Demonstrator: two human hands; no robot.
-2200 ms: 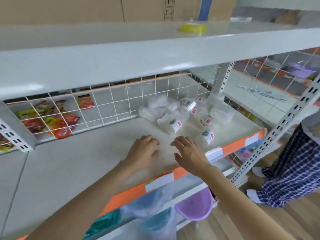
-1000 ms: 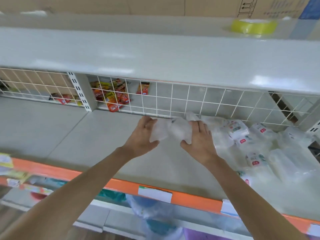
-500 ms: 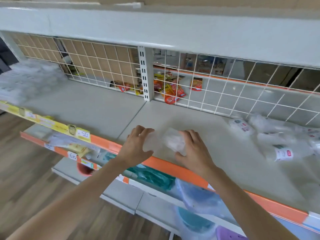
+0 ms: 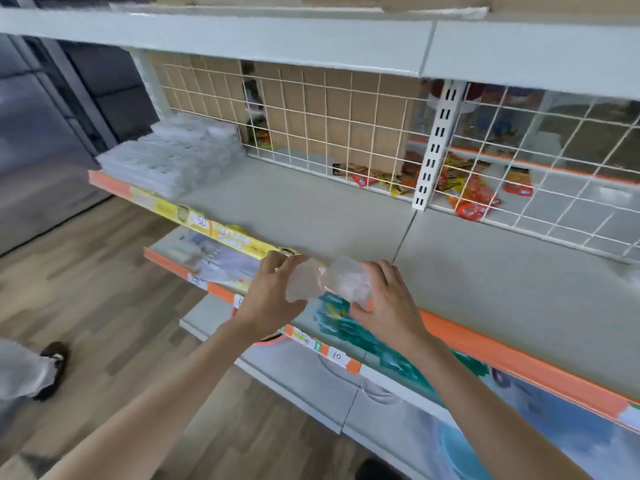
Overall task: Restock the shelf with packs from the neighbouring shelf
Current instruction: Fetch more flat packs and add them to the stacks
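Observation:
Two clear plastic packs are in my hands, in front of the grey shelf's (image 4: 311, 209) front edge. My left hand (image 4: 270, 299) grips the left clear pack (image 4: 303, 282). My right hand (image 4: 388, 303) grips the right clear pack (image 4: 349, 280). The two packs touch each other in the middle. A stack of clear packs (image 4: 173, 157) lies at the far left end of the same shelf. The shelf surface between that stack and my hands is bare.
A white wire grid (image 4: 329, 133) backs the shelf, with an upright post (image 4: 436, 147) and red and yellow snack sachets (image 4: 471, 195) behind it. Lower shelves (image 4: 311, 368) hold teal packets. Someone's shoe (image 4: 52, 365) stands on the wooden floor at left.
Both hands picked clear packs out of the pile on the right-hand shelf and carried them left. The view has swung left, so the pile is out of sight and the left stack shows.

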